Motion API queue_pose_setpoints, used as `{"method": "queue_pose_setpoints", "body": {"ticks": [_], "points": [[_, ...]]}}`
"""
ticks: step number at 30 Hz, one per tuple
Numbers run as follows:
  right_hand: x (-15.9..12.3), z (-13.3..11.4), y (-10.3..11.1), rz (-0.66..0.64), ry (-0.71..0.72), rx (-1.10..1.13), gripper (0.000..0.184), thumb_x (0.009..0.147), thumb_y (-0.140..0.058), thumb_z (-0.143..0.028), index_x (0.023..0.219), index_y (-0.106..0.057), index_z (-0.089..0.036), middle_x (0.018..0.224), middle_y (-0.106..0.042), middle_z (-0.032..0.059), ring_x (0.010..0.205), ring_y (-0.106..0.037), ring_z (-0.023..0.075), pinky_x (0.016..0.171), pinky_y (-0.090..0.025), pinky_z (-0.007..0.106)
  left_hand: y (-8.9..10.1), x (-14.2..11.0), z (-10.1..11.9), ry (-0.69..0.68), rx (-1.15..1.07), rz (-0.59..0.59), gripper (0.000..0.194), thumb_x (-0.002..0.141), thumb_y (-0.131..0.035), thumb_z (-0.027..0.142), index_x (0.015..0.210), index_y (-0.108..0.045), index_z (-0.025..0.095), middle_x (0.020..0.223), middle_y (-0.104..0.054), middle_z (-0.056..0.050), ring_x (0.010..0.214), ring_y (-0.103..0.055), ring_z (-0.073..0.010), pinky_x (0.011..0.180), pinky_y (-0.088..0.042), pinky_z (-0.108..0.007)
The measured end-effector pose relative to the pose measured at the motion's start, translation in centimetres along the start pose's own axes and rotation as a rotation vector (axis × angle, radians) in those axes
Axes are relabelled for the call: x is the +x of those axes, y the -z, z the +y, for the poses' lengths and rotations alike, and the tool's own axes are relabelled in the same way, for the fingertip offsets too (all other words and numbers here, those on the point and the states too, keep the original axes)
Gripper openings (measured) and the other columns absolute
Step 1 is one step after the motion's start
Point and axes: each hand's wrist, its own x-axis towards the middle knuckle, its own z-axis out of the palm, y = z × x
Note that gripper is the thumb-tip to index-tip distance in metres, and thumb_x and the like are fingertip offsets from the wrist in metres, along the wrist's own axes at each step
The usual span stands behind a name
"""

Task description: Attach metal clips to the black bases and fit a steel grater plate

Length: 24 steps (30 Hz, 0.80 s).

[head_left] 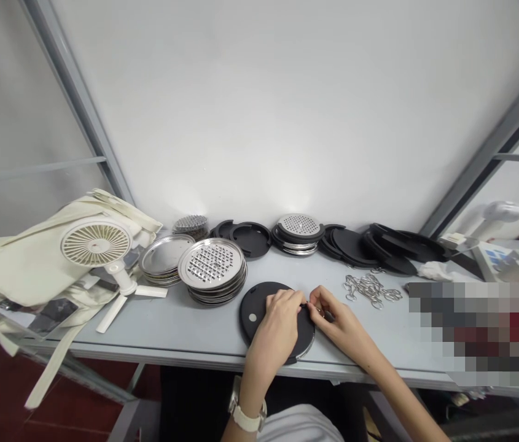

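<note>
A black round disc [254, 307] lies near the table's front edge, with a metal rim showing at its lower right. My left hand [280, 325] rests on the disc, fingers curled and pinched at its right side. My right hand [335, 319] meets it there, fingers pinched on something small that I cannot make out. A pile of several small metal rings [372, 290] lies just right of my right hand.
Stacks of perforated metal plates [212, 270] and plain metal trays [162, 259] stand at left of centre. Black discs [381, 245] and another perforated stack [298, 232] line the back wall. A small white fan [97, 245] lies on a cream bag [19, 264] at left.
</note>
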Motion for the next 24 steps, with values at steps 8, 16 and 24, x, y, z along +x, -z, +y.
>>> {"method": "queue_pose_setpoints", "body": {"ticks": [8,16,24], "points": [[0.08,0.18,0.01,-0.007,-0.019,0.063,0.011,0.098,-0.034,-0.034,0.098,-0.039,-0.024,0.063,-0.046,-0.0058,0.058,-0.046,0.015,0.06,-0.038,0.025,-0.18,0.0,-0.25,0.013,-0.02,0.017,0.025,0.093,-0.036,0.008,0.108,-0.049,0.023,0.104,-0.059,-0.003,0.1,-0.051,-0.0175,0.09,-0.038,-0.033],[0.25,0.11,-0.01,-0.027,-0.021,0.05,0.014,0.098,-0.034,-0.036,0.093,-0.039,-0.024,0.061,-0.045,-0.0064,0.057,-0.044,0.0145,0.059,-0.036,0.025,0.22,-0.21,0.14,0.015,0.034,-0.026,0.021,0.094,-0.032,0.011,0.101,-0.049,0.022,0.104,-0.058,-0.003,0.102,-0.051,-0.0182,0.093,-0.038,-0.034],[0.18,-0.19,0.11,-0.068,-0.028,0.016,0.018,0.098,-0.035,-0.037,0.104,-0.044,-0.023,0.058,-0.046,-0.007,0.053,-0.041,0.014,0.056,-0.033,0.024,0.75,-0.41,0.17,0.022,0.001,-0.061,0.018,0.094,-0.036,0.014,0.106,-0.046,0.022,0.109,-0.055,-0.004,0.108,-0.049,-0.0191,0.097,-0.037,-0.037]]}}
